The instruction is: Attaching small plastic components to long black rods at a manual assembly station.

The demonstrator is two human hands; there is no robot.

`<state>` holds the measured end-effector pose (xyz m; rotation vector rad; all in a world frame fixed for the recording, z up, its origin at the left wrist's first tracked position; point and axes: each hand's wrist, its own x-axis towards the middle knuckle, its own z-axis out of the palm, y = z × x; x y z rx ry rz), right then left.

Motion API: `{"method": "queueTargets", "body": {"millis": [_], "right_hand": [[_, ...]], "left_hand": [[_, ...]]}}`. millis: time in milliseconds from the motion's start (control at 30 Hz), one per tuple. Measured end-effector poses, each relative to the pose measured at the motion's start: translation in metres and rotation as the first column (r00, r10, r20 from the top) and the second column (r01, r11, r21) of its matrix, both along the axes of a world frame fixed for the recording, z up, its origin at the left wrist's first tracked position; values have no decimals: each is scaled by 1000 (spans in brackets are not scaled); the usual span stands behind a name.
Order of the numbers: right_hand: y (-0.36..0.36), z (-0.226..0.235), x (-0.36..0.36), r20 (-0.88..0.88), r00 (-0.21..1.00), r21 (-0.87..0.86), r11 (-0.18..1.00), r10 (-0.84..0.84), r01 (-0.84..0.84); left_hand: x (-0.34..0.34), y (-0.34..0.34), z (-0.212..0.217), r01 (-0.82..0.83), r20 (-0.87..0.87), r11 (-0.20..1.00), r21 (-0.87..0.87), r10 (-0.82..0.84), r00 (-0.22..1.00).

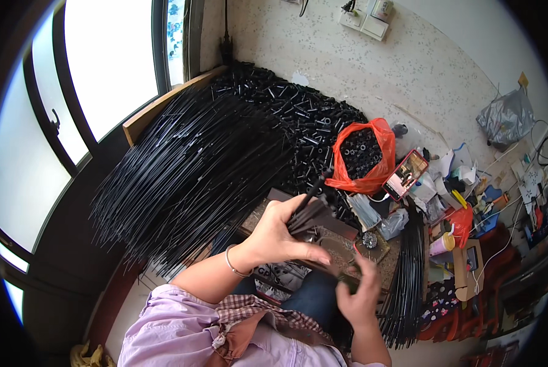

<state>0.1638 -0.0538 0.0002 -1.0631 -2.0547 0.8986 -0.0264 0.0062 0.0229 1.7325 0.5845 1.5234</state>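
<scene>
My left hand (280,235), with a bangle at the wrist, is closed around a bundle of dark slim pieces (309,219). A black rod (310,194) sticks up from it. The left thumb stretches out to the right, below the bundle. To the right and nearer to me, my right hand (360,293) has its thumb and forefinger apart, with nothing plain to see between them; motion smears it a little. Under the hands is a brown speckled work board (338,244). A round silvery metal part (370,240) sits at its right side.
Long thin black rods (188,171) form a big heap on the left; another bunch (405,287) hangs at the right. Behind lie many short black tubes (298,113). A red bag (381,153) holds black parts, beside a propped phone (406,174). A cup (442,244) stands amid clutter.
</scene>
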Motion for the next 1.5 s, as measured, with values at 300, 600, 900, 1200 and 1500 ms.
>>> {"method": "queueTargets", "body": {"millis": [300, 600, 900, 1200, 1500], "right_hand": [[-4, -4, 4, -65, 996, -332, 939, 68, -86], [-15, -7, 14, -631, 774, -710, 439, -52, -550], [5, -2, 0, 64, 951, 468, 851, -303, 239], [-12, 10, -11, -481, 876, -659, 640, 45, -395], [-21, -14, -17, -534, 842, -638, 620, 70, -457]], "left_hand": [[4, 4, 14, 193, 66, 981, -35, -191, 979], [-4, 3, 16, 277, 161, 946, -168, -251, 955], [-2, 0, 16, 111, 83, 991, -74, -105, 991], [1, -4, 26, 73, 35, 997, -26, -72, 997], [-1, -8, 23, 119, -45, 965, -234, -133, 990]]}}
